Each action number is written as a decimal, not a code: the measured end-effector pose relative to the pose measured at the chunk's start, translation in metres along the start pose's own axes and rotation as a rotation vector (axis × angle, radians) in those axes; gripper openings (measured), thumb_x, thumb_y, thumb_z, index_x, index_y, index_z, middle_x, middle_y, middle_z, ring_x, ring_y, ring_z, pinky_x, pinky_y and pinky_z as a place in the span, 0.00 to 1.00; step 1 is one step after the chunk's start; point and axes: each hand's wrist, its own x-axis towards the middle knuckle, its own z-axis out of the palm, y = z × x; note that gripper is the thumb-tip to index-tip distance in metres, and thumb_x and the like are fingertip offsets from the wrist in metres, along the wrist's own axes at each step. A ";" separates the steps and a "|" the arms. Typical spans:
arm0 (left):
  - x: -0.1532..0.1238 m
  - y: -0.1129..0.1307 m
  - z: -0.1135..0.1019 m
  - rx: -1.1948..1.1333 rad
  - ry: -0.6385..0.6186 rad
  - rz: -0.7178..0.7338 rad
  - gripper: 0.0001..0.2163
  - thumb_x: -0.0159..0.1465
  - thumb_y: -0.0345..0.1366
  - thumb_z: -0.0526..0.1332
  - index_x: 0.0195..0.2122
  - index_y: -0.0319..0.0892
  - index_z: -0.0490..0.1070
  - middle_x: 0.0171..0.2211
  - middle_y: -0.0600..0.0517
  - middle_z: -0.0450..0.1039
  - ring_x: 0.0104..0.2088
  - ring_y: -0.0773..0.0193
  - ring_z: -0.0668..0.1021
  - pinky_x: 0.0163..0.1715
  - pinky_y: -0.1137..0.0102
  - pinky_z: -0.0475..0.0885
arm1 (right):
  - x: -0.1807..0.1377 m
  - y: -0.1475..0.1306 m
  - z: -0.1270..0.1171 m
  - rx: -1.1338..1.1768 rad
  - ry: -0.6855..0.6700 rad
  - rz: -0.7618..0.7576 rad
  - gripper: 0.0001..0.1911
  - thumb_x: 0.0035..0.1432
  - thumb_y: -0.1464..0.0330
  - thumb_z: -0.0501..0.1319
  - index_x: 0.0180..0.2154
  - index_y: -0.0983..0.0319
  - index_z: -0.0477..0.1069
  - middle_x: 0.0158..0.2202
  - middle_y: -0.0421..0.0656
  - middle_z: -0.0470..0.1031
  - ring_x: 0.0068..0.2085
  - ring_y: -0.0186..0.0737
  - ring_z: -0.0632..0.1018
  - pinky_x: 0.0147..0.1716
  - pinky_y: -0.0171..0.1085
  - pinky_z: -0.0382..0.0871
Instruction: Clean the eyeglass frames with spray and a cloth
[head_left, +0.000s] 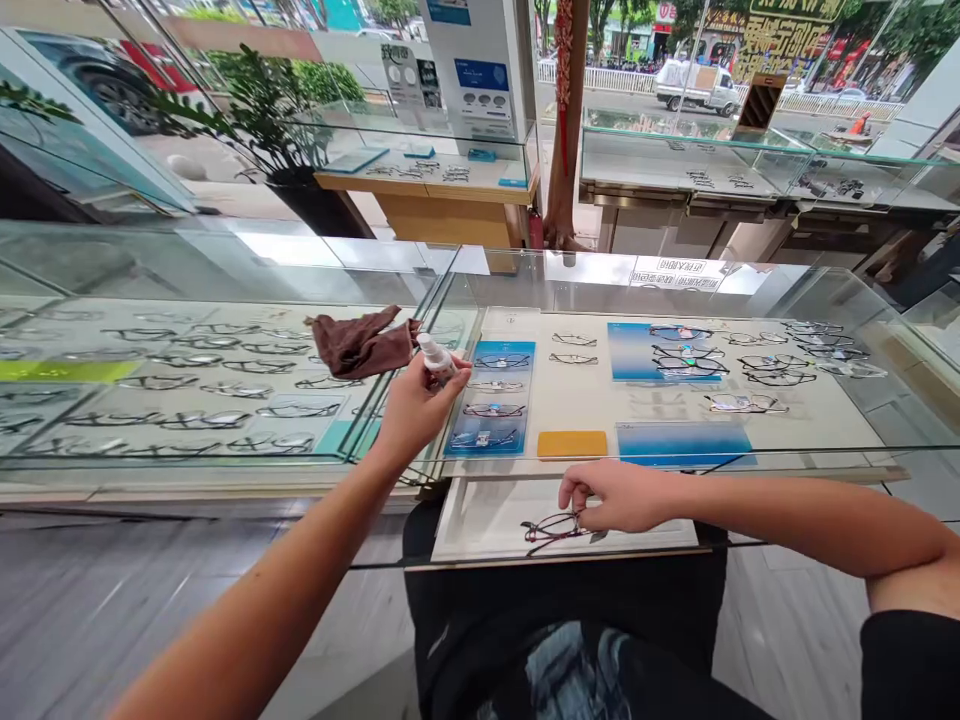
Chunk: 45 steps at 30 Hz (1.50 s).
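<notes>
Two bare hands at a glass tabletop (pixel 817 430), held well apart. The left hand (pixel 420 402), one of the pair, is closed around a white bottle (pixel 433 352) above the glass, the forearm crossing the front edge. The right hand (pixel 628 495) pinches one end of the eyeglasses (pixel 551 526), which are low over or on a white tray (pixel 480 520) jutting beyond that edge; contact with the tray cannot be told. The eyeglasses sit close to the tray's near rim, with more of its surface to their left than toward the rim. Open room for moving lies between the hands and, over the glass, to the right of the bottle. One brown cloth (pixel 361 345) lies just left of the bottle, its right end reaching the seam between two display cases. Counted in the right-hand case: three blue panels (pixel 686 440); four spectacle frames (pixel 493 410) in a column on the leftmost panel; two thin frames (pixel 574 357) in the next column; one yellow block (pixel 571 443) near the front edge
</notes>
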 end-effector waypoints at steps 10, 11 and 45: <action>0.000 0.002 0.001 -0.015 -0.012 -0.023 0.17 0.63 0.52 0.63 0.42 0.43 0.74 0.44 0.46 0.83 0.45 0.53 0.81 0.50 0.61 0.72 | 0.034 0.009 -0.129 -0.526 0.730 -0.227 0.14 0.59 0.79 0.58 0.45 0.61 0.72 0.37 0.42 0.77 0.43 0.47 0.75 0.49 0.44 0.67; 0.000 0.002 0.001 -0.011 -0.012 -0.023 0.17 0.63 0.52 0.63 0.42 0.43 0.74 0.43 0.47 0.83 0.45 0.53 0.80 0.49 0.61 0.72 | 0.044 0.017 -0.138 -0.549 0.744 -0.195 0.15 0.58 0.79 0.58 0.45 0.61 0.73 0.36 0.43 0.77 0.43 0.47 0.75 0.49 0.45 0.66; 0.002 -0.003 0.004 -0.016 -0.024 0.014 0.15 0.64 0.51 0.63 0.39 0.43 0.74 0.38 0.48 0.79 0.40 0.55 0.78 0.44 0.62 0.68 | 0.081 0.028 -0.150 -0.600 0.756 -0.083 0.11 0.63 0.76 0.57 0.45 0.65 0.74 0.46 0.52 0.82 0.47 0.52 0.76 0.61 0.53 0.61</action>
